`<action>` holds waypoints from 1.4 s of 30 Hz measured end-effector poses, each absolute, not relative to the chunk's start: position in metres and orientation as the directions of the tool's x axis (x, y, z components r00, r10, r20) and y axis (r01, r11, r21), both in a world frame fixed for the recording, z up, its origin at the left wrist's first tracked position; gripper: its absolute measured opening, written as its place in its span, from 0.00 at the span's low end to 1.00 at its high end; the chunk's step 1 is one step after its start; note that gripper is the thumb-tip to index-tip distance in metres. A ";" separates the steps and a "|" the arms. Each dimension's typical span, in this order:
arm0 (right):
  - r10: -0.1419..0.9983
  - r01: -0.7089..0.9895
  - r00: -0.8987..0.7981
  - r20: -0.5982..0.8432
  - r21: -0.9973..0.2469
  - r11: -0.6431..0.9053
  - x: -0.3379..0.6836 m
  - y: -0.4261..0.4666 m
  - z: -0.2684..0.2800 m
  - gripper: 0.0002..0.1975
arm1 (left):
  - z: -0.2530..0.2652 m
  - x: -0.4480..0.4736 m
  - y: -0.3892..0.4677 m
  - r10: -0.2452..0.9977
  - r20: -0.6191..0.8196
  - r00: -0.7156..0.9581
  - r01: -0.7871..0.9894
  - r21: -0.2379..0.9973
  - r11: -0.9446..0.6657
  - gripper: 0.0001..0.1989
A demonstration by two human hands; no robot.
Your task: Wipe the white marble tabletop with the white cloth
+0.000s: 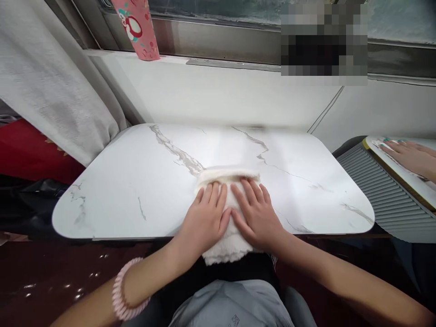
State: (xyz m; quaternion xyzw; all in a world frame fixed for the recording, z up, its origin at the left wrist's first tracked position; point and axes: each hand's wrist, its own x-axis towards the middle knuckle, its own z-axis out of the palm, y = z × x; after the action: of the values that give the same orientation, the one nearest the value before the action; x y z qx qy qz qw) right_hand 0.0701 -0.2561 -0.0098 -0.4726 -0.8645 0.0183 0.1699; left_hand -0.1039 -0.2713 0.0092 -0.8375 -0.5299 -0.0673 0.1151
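Note:
A cream-white fluffy cloth (229, 249) lies on the white marble-patterned tabletop (112, 181), its near end hanging over the front edge. The cloth's far end is folded or rolled into a raised ridge. My left hand (207, 217) rests flat on the left half of the cloth with fingers stretched forward. On the right half, my right hand (258, 214) lies the same way, palm down and fingers apart. Fingertips of both hands touch the ridge, and some are partly hidden at it. My thumbs nearly meet in the middle.
A pink patterned object (145, 41) stands on the window ledge at the back left. A grey curtain (64, 81) hangs at left. To the right, another person's hand (408, 154) rests on a second table with a ribbed grey side (381, 186). A thin cable (327, 109) runs down the wall.

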 end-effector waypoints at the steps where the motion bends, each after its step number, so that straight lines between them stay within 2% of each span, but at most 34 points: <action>1: 0.812 0.798 -0.517 0.269 -0.191 0.571 0.065 -0.264 -0.008 0.32 | 0.009 -0.110 -0.282 0.878 0.238 0.415 0.910 -0.116 -0.399 0.27; 9: 0.775 0.756 -0.608 0.174 -0.174 0.631 0.021 -0.247 0.001 0.33 | 0.014 -0.156 -0.280 0.918 0.187 0.350 0.937 -0.080 -0.341 0.27; 13: 0.768 0.745 -0.611 0.191 -0.187 0.640 -0.006 -0.203 -0.001 0.31 | 0.013 -0.188 -0.234 0.949 0.090 0.302 0.953 -0.054 -0.299 0.29; 17: 0.816 0.780 -0.532 0.225 -0.246 0.576 -0.036 -0.141 -0.003 0.27 | 0.010 -0.213 -0.162 0.964 0.002 0.265 0.964 0.016 -0.265 0.29; 19: 0.854 0.811 -0.466 0.231 -0.276 0.516 -0.049 -0.112 -0.004 0.27 | 0.008 -0.221 -0.126 0.960 0.053 0.276 0.960 0.037 -0.278 0.28; 23: 0.912 0.853 -0.339 0.229 -0.334 0.401 -0.068 -0.070 -0.005 0.26 | 0.004 -0.232 -0.073 0.896 0.251 0.366 0.919 0.058 -0.391 0.24; 25: 0.921 0.856 -0.310 0.236 -0.353 0.379 -0.074 -0.055 -0.005 0.26 | 0.002 -0.237 -0.057 0.885 0.285 0.369 0.912 0.074 -0.404 0.23; 34: 0.907 0.840 -0.321 0.273 -0.359 0.406 -0.087 -0.002 -0.008 0.25 | 0.002 -0.251 -0.013 0.922 0.286 0.261 0.920 0.217 -0.328 0.23; 42: 0.910 0.844 -0.315 0.269 -0.359 0.399 -0.089 0.003 -0.007 0.25 | -0.003 -0.259 -0.004 0.922 0.284 0.263 0.897 0.280 -0.343 0.24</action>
State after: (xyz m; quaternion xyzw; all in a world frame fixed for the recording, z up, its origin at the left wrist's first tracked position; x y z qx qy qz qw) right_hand -0.0888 0.0026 -0.0072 -0.5431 -0.8074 0.0756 0.2177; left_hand -0.2590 -0.0044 -0.0031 -0.7941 -0.5725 -0.2016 -0.0312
